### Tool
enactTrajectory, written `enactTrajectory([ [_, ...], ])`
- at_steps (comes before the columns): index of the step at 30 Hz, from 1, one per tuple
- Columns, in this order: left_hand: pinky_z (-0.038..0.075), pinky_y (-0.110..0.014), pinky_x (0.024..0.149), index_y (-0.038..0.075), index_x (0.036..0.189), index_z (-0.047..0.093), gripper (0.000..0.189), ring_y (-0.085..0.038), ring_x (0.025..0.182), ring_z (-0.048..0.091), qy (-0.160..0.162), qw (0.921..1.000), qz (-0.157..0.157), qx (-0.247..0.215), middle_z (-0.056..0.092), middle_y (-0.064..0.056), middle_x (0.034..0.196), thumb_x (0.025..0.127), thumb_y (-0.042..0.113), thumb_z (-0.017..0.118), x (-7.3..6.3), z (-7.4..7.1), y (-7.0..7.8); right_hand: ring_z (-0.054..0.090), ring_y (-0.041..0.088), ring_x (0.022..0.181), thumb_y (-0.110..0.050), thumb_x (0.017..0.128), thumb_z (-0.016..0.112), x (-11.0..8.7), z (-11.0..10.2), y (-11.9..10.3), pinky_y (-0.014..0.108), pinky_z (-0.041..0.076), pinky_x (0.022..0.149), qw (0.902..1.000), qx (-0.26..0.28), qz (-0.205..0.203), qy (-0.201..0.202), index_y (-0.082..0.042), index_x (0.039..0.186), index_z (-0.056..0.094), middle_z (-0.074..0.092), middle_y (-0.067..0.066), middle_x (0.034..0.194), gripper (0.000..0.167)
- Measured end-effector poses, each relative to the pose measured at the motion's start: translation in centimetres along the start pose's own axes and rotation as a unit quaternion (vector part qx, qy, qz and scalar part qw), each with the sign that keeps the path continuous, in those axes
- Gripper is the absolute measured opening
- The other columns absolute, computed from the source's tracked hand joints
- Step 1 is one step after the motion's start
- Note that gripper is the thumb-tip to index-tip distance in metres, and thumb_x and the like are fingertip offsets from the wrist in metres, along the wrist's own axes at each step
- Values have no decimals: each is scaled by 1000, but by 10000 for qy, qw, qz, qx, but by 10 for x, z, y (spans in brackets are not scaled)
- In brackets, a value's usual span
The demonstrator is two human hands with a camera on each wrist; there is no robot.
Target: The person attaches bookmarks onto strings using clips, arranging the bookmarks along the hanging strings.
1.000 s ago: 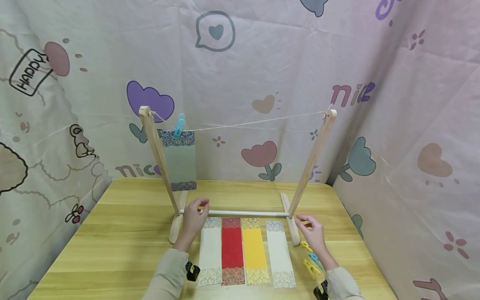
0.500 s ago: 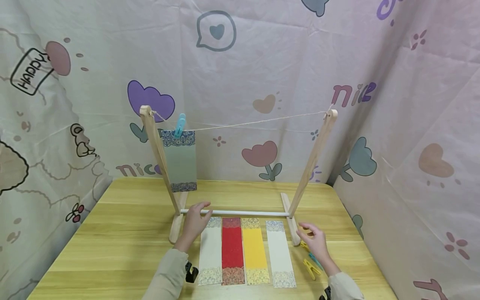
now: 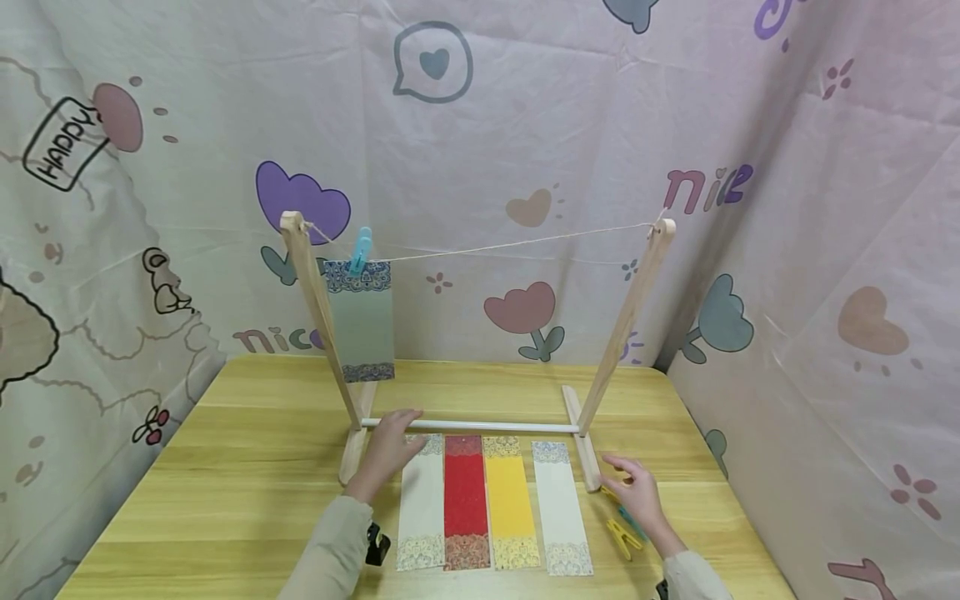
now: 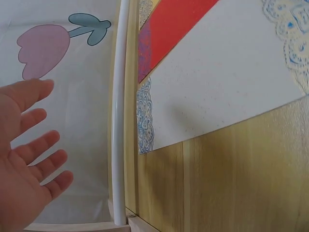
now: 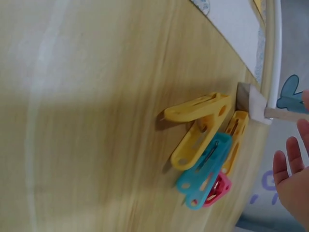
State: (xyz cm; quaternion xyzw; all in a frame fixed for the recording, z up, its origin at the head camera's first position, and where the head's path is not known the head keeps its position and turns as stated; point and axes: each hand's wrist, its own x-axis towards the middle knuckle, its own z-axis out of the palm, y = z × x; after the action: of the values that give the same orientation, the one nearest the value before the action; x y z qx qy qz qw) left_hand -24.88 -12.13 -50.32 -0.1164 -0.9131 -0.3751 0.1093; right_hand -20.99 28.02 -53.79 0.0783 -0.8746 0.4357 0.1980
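My left hand (image 3: 388, 452) hovers with loosely spread fingers near the top end of a white patterned paper strip (image 3: 422, 504); nothing is in it. Beside that strip lie a red strip (image 3: 465, 500), a yellow strip (image 3: 512, 504) and another white strip (image 3: 561, 508). Over by the rack's right foot, my right hand (image 3: 637, 487) is empty, fingers relaxed, above several clothespins. In the right wrist view these are a yellow clothespin (image 5: 197, 128), a second yellow one, a blue clothespin (image 5: 205, 169) and a pink clothespin (image 5: 219, 187). A pale green strip (image 3: 362, 329) hangs from the string by a light blue clothespin (image 3: 361, 252).
A wooden rack stands on the table, with a left post (image 3: 311, 292), a right post (image 3: 628, 321) and a white crossbar (image 3: 487, 427). Its string (image 3: 487, 247) runs between the post tops. A printed cloth (image 3: 465, 150) hangs behind the table (image 3: 225, 467).
The fingers of both hands have spread from a curled pose. My right hand has moved slightly down and to the right; my left has lowered a little. The strips stay in place.
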Motion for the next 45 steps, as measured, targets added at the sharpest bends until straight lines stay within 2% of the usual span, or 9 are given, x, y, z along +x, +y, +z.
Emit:
enactTrajectory([
  [8, 34, -52, 92, -3, 119, 53, 47, -40, 111, 42, -374, 9989, -31, 276, 50, -22, 120, 77, 10, 69, -1, -3, -1, 52, 37, 89, 3, 69, 72, -5, -4, 7, 37, 48, 69, 9982, -71, 462, -379, 6, 98, 64, 61, 20, 100, 31],
  [14, 36, -53, 89, 0, 121, 53, 50, -41, 112, 42, -692, 9963, -133, 501, 47, -22, 123, 75, 11, 71, 0, -6, -2, 52, 36, 91, 4, 69, 72, -8, -7, 11, 26, 48, 65, 9949, -21, 792, -628, 6, 101, 63, 59, 22, 102, 34],
  [18, 36, -55, 89, 3, 122, 52, 55, -44, 111, 41, -881, 9940, -145, 630, 45, -25, 125, 72, 12, 73, 2, -6, -5, 51, 36, 94, 5, 68, 71, -11, -7, 13, 34, 50, 73, 9922, 38, 962, -795, 6, 103, 62, 57, 23, 106, 36],
  [20, 35, -55, 89, 4, 124, 52, 59, -44, 112, 41, -989, 9926, -166, 685, 43, -26, 126, 71, 13, 75, 3, -6, -6, 51, 38, 98, 5, 67, 72, -12, -7, 15, 40, 48, 79, 9916, 93, 978, -839, 6, 103, 62, 56, 24, 107, 37],
  [23, 33, -57, 89, 6, 126, 50, 64, -45, 114, 38, -1190, 9892, -213, 826, 40, -26, 129, 69, 16, 77, 5, -4, -9, 50, 41, 99, 3, 68, 72, -13, -6, 17, 43, 46, 80, 9916, 115, 936, -891, 7, 102, 62, 56, 25, 108, 36],
  [28, 27, -61, 91, 5, 129, 46, 72, -47, 117, 32, -1558, 9816, -300, 1065, 33, -27, 133, 66, 16, 78, 5, -3, -11, 53, 41, 98, 4, 67, 73, -14, -5, 19, 42, 47, 79, 9916, 131, 924, -900, 8, 100, 62, 58, 25, 106, 35],
  [34, 21, -63, 94, 6, 131, 44, 76, -48, 120, 26, -1893, 9763, -450, 949, 28, -28, 137, 65, 15, 79, 3, -2, -11, 54, 40, 96, 5, 66, 73, -15, -3, 19, 39, 47, 79, 9907, 205, 965, -941, 8, 100, 62, 58, 26, 105, 36],
  [39, 18, -63, 95, 6, 132, 42, 77, -47, 122, 23, -2051, 9739, -457, 854, 28, -29, 136, 64, 14, 79, 1, -1, -13, 55, 37, 95, 8, 66, 71, -16, -2, 20, 37, 48, 78, 9903, 187, 948, -1002, 8, 100, 62, 58, 24, 105, 35],
  [45, 28, -60, 91, 5, 130, 44, 76, -45, 116, 33, -1981, 9744, -393, 989, 37, -29, 127, 63, 13, 79, 0, 0, -15, 55, 39, 94, 11, 66, 70, -15, -1, 19, 37, 49, 77, 9906, 116, 931, -994, 8, 100, 62, 58, 26, 104, 35],
])
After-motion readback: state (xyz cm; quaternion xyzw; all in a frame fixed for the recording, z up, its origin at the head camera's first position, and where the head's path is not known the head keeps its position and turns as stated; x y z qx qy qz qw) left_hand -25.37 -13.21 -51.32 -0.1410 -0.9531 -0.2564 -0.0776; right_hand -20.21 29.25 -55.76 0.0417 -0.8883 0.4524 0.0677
